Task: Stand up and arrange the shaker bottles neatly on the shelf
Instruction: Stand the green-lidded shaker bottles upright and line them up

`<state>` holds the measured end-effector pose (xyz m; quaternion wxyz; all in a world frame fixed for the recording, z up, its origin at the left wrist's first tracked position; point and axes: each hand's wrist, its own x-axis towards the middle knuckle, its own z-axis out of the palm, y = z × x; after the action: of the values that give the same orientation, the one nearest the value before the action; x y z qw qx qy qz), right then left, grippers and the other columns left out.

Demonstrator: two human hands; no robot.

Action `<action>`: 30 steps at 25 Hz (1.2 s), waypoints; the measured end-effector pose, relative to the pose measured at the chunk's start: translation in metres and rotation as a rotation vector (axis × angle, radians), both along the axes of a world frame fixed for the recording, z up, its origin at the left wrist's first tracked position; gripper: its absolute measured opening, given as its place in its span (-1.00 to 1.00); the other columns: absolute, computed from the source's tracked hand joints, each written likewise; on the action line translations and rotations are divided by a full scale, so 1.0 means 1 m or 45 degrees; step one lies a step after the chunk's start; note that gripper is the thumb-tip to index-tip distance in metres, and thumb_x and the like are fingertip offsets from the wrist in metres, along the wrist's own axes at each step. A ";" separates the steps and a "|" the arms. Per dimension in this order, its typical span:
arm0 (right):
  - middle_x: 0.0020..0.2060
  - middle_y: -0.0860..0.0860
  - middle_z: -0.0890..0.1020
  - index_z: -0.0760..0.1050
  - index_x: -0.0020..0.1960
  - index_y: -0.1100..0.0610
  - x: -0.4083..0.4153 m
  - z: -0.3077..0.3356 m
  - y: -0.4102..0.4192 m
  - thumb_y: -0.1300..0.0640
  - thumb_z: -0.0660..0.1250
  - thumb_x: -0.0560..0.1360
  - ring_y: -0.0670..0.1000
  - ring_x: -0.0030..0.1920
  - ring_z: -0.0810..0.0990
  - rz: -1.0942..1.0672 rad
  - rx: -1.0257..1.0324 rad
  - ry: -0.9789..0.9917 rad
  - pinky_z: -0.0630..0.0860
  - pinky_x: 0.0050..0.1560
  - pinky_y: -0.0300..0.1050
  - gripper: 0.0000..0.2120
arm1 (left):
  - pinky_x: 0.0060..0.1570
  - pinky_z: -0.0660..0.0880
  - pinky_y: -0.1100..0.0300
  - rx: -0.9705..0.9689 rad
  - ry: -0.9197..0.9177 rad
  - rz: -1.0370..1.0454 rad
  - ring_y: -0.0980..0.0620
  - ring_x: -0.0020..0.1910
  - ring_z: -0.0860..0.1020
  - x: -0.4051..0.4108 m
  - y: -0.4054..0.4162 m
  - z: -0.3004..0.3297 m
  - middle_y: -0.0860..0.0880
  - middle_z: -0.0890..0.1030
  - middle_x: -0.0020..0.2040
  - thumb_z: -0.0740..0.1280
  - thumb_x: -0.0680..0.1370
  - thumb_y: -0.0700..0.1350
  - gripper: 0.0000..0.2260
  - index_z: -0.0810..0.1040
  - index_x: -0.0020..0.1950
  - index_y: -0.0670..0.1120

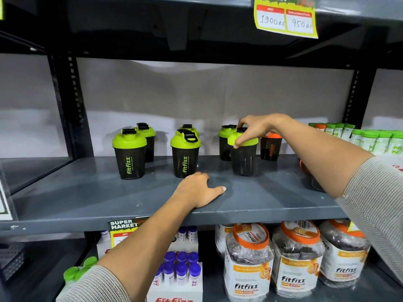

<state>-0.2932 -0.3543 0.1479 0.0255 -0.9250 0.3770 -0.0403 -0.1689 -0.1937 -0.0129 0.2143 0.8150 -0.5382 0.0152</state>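
Observation:
Several black shaker bottles with green lids stand upright in pairs on the grey shelf [87,199]: a left front bottle [130,154], a middle front bottle [185,154], each with another behind it. My right hand [254,130] grips the green lid of the right front bottle [243,159], which stands on the shelf with another green-lidded bottle [224,144] behind it. An orange-lidded shaker [270,147] stands just to its right. My left hand [199,190] rests flat on the shelf surface in front of the middle bottle, fingers spread, holding nothing.
Green-capped tubes [370,140] crowd the shelf's right end. A yellow price tag [285,17] hangs from the shelf above. The lower shelf holds large orange-lidded jars [248,262], purple-capped tubes [178,269] and a supermarket label [125,225]. Black uprights [69,105] frame the bay.

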 end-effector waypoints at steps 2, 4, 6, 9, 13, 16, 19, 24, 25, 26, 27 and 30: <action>0.09 0.12 0.56 0.44 0.19 0.13 0.005 0.000 0.006 -0.37 0.48 0.18 0.17 0.02 0.58 -0.056 -0.155 0.056 0.60 -0.04 0.00 -0.21 | 0.28 0.40 0.01 0.008 -0.001 0.002 -0.14 0.33 0.44 0.000 0.000 0.000 -0.12 0.48 0.36 0.23 0.49 0.32 -0.35 0.46 0.37 -0.15; -0.01 0.11 0.56 0.45 0.00 0.16 0.010 -0.001 0.016 -0.39 0.42 0.28 0.13 -0.14 0.55 -0.124 -0.216 0.086 0.48 -0.28 -0.11 -0.35 | 0.28 0.41 0.01 0.009 -0.001 0.002 -0.14 0.32 0.44 -0.001 0.000 0.001 -0.13 0.48 0.35 0.23 0.49 0.31 -0.35 0.46 0.37 -0.15; 0.03 0.12 0.57 0.45 -0.08 0.16 0.016 -0.005 0.019 -0.44 0.35 0.32 0.14 -0.13 0.55 -0.210 -0.196 0.094 0.45 -0.27 -0.11 -0.35 | 0.27 0.41 0.01 0.005 -0.004 0.003 -0.14 0.32 0.45 -0.001 0.000 0.001 -0.13 0.49 0.35 0.24 0.49 0.31 -0.35 0.47 0.36 -0.15; 0.22 0.14 0.57 0.50 0.23 0.17 0.023 -0.014 0.022 -0.58 0.21 0.28 0.19 0.03 0.54 -0.272 -0.237 0.105 0.49 -0.03 -0.07 -0.09 | 0.23 0.43 0.01 0.008 -0.010 0.003 -0.14 0.28 0.47 0.000 0.000 0.000 -0.12 0.51 0.31 0.23 0.48 0.32 -0.36 0.49 0.33 -0.14; 0.11 0.16 0.58 0.37 0.42 0.17 0.024 -0.011 0.028 -0.68 0.09 0.19 0.21 0.17 0.53 -0.297 -0.139 0.184 0.44 0.29 -0.01 0.14 | 0.19 0.44 0.00 0.034 -0.002 0.005 -0.15 0.24 0.47 0.001 -0.001 0.000 -0.11 0.52 0.27 0.22 0.48 0.34 -0.37 0.50 0.30 -0.13; 0.48 0.10 0.34 0.11 0.57 0.11 0.015 0.007 0.021 -0.57 0.29 0.21 0.19 0.44 0.35 -0.139 -0.053 0.176 0.33 0.38 0.05 0.16 | 0.19 0.44 -0.01 0.048 -0.010 0.004 -0.16 0.26 0.47 0.001 -0.001 0.002 -0.12 0.51 0.29 0.21 0.48 0.34 -0.37 0.49 0.31 -0.13; 0.58 -0.05 0.10 0.01 0.59 -0.10 0.010 0.015 0.013 -0.14 0.57 0.31 0.08 0.56 0.11 0.133 0.119 0.135 0.18 0.46 0.00 0.05 | 0.23 0.43 -0.02 0.058 -0.009 0.012 -0.16 0.28 0.46 0.000 0.000 0.002 -0.12 0.49 0.32 0.21 0.48 0.34 -0.35 0.47 0.34 -0.13; 0.31 -0.03 0.30 0.34 0.40 -0.19 0.018 0.002 0.000 0.38 0.46 0.35 -0.05 -0.01 0.43 0.214 0.283 0.220 0.47 -0.13 -0.10 -0.23 | 0.24 0.42 0.00 0.058 -0.013 0.020 -0.16 0.31 0.44 -0.002 0.001 0.002 -0.13 0.47 0.35 0.21 0.49 0.33 -0.35 0.45 0.36 -0.13; 0.28 -0.02 0.32 0.33 0.40 -0.18 0.016 0.004 0.001 0.35 0.46 0.38 -0.07 -0.10 0.42 0.188 0.262 0.210 0.43 -0.21 -0.13 -0.26 | 0.24 0.41 0.00 0.057 -0.013 0.019 -0.16 0.32 0.44 -0.002 0.001 0.002 -0.13 0.47 0.35 0.21 0.49 0.33 -0.35 0.44 0.37 -0.13; 0.27 0.00 0.34 0.29 0.44 -0.17 0.014 0.005 0.001 0.28 0.48 0.40 -0.06 -0.12 0.44 0.141 0.242 0.203 0.43 -0.23 -0.14 -0.26 | 0.25 0.41 0.01 0.058 -0.012 0.016 -0.16 0.32 0.43 -0.002 0.001 0.003 -0.12 0.47 0.36 0.21 0.49 0.33 -0.34 0.44 0.38 -0.13; 0.29 0.03 0.36 0.23 0.48 -0.16 0.011 0.007 0.002 0.17 0.51 0.40 -0.01 -0.07 0.48 0.089 0.213 0.196 0.46 -0.20 -0.13 -0.23 | 0.25 0.40 0.01 0.059 -0.011 0.011 -0.15 0.33 0.43 -0.002 0.002 0.003 -0.12 0.46 0.36 0.21 0.49 0.33 -0.34 0.44 0.39 -0.13; 0.31 0.09 0.45 0.31 0.47 0.05 0.013 0.006 0.002 -0.12 0.52 0.33 0.17 0.18 0.53 0.005 0.035 0.153 0.57 0.06 0.02 -0.21 | 0.27 0.39 0.02 0.060 -0.007 0.010 -0.15 0.35 0.41 -0.003 0.002 0.004 -0.12 0.45 0.38 0.21 0.50 0.32 -0.34 0.42 0.40 -0.13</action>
<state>-0.2804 -0.3526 0.1543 0.0157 -0.9261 0.3765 0.0207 -0.1719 -0.1919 -0.0092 0.1935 0.8218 -0.5359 0.0055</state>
